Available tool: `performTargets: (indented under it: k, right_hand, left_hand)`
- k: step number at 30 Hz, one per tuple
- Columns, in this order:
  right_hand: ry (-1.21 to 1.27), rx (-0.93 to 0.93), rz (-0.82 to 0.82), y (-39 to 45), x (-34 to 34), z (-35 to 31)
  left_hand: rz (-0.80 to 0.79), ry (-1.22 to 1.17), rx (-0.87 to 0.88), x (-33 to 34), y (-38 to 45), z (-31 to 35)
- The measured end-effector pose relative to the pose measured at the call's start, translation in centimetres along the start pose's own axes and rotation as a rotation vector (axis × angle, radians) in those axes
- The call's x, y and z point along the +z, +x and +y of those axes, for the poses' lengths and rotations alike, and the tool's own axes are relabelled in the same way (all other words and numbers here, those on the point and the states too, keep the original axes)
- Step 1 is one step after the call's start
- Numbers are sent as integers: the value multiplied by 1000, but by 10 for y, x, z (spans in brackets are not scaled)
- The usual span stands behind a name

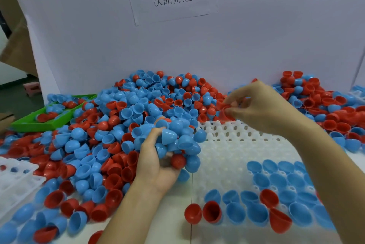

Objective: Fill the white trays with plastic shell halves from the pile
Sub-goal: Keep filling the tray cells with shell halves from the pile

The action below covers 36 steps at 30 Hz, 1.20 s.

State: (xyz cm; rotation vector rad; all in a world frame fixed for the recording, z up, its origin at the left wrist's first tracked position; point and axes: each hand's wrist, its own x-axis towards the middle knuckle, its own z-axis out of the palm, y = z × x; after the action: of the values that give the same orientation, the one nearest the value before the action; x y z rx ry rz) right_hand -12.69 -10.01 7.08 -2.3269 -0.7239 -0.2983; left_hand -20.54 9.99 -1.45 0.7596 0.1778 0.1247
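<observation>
A big pile of blue and red plastic shell halves [126, 117] covers the table from the left to the back wall. A white tray with pegs [233, 145] lies at the right; several blue and a few red halves sit on its near rows. My left hand [158, 166], palm up at the pile's edge, cradles a heap of blue halves and one red half with curled fingers. My right hand [256, 105] reaches over the tray's far edge and pinches a red shell half [227, 112] at the pile.
A green bin [29, 123] with some halves stands at the back left. A second white tray [17, 182] lies at the near left edge. A white board [256, 46] with a paper sign closes off the back. Loose halves lie on the table in front.
</observation>
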Motion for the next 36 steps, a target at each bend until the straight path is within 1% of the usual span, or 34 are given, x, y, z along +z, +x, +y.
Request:
performTargets:
  k: [3,5,9,12,17,23,26,29,32,33,34,36]
  right_hand:
    - [-132,25,-128,-16,10,14]
    - [-178,61,-186,-32,19,25]
    - [-259,128,-211,-57,22,42]
    - [-289,160,-233,-62,18,40]
    - [-355,202,-379,-68,35,25]
    - [-394,219,-382,-69,39,22]
    - [-363,186,-397,-71,34,22]
    - [-322,139,-359,-69,26,22]
    - [-298,30,-297,-68,22,14]
    - [-254,-14,-294,-70,20,9]
    - [-188,-51,-309,-73,20,1]
    - [-90,-111,-393,-78,19,-16]
  left_hand:
    - [-5,-6,4,0,0,0]
    - [0,-16,7,1,0,0]
    - [-10,-16,14,2,-1,0]
    - [-22,-11,21,2,-2,-1]
    - [-33,-9,19,0,-2,-2]
    - [-48,-18,25,1,-3,-3]
    - [-42,-19,21,1,-3,-2]
    - [-61,-23,31,0,-3,-1]
    - [-69,-23,37,1,-2,0]
    - [-65,-27,36,0,-2,0]
    - [-58,-31,31,0,-1,1]
    - [-46,-32,29,-1,-1,1]
